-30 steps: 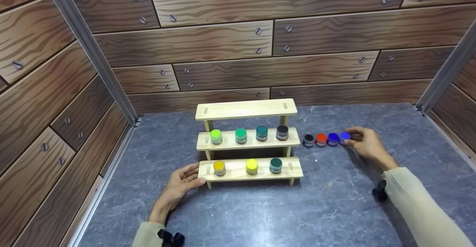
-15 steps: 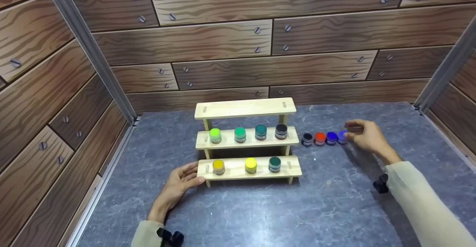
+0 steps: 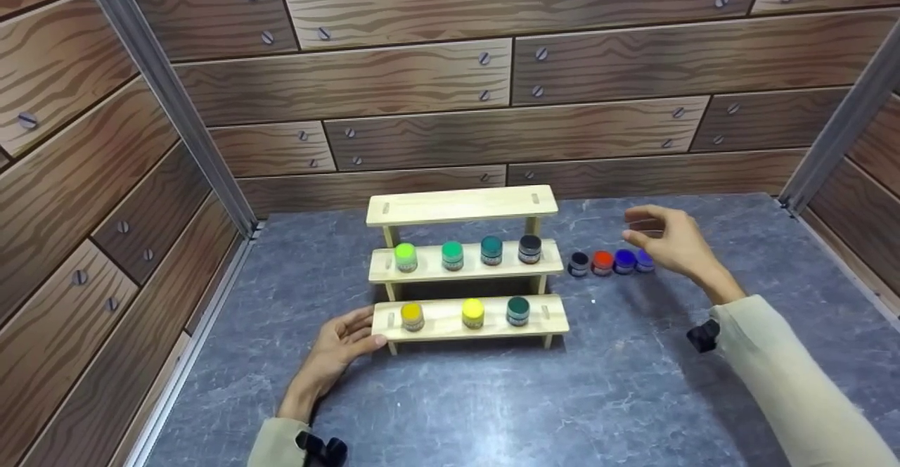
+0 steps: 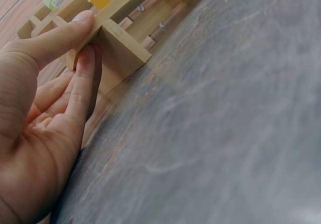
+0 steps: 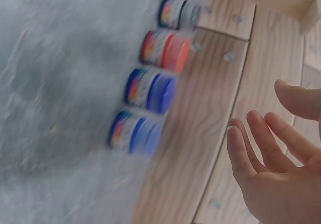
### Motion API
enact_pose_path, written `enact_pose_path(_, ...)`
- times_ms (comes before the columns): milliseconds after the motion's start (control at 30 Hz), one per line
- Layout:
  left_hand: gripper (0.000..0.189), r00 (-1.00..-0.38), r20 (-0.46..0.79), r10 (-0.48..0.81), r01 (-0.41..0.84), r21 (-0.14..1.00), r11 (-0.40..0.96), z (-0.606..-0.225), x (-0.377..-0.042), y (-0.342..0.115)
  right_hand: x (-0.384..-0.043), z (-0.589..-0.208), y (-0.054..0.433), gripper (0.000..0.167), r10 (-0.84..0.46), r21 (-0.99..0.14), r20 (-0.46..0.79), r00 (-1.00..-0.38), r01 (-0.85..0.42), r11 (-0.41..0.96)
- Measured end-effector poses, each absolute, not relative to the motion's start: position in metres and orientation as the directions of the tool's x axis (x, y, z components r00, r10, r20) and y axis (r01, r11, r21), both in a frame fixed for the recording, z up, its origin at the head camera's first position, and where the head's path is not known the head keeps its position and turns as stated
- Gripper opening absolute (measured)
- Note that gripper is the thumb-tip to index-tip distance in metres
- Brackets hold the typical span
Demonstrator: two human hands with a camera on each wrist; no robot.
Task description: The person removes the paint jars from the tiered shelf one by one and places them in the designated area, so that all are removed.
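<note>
My left hand pinches the left end of the lowest step of a three-tier wooden stand, thumb on top and fingers underneath; the left wrist view shows this grip up close. On that step stand an orange-yellow paint jar, a yellow jar and a dark green jar. Right of the stand, a row of paint jars on the table runs black, red, dark blue, lighter blue. Above the row's right end hovers my right hand, fingers loosely bent and holding nothing.
The middle step carries a light green jar, a green jar, a teal jar and a black jar. Wood-patterned panels enclose the grey marbled table at the back and sides.
My right hand has let go of the lighter blue jar, lifted off it and moved slightly left and back. The left hand keeps its grip on the stand.
</note>
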State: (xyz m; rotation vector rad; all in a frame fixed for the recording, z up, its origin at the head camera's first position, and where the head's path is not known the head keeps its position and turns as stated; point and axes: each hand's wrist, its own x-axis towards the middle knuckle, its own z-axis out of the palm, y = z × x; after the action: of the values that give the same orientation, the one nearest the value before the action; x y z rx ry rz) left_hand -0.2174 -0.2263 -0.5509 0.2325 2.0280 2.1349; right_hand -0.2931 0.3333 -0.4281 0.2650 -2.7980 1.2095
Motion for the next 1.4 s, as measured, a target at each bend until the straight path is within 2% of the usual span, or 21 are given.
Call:
enact_pose_path(667,0.08,-0.969,-0.011,0.248,-0.023,0.999,-0.046,-0.553,-0.219,-0.227,-0.279,-0.412,0.268,0.042,-0.265,-0.718,0.262,-0.928,-0.371,0.589)
enact_pose_path(1400,0.079,-0.971,-0.011,0.239,-0.018,0.999,-0.027,-0.552,-0.218,-0.227,-0.281,-0.424,0.222,0.042,-0.361,-0.754,0.256,-0.897,-0.419,0.505)
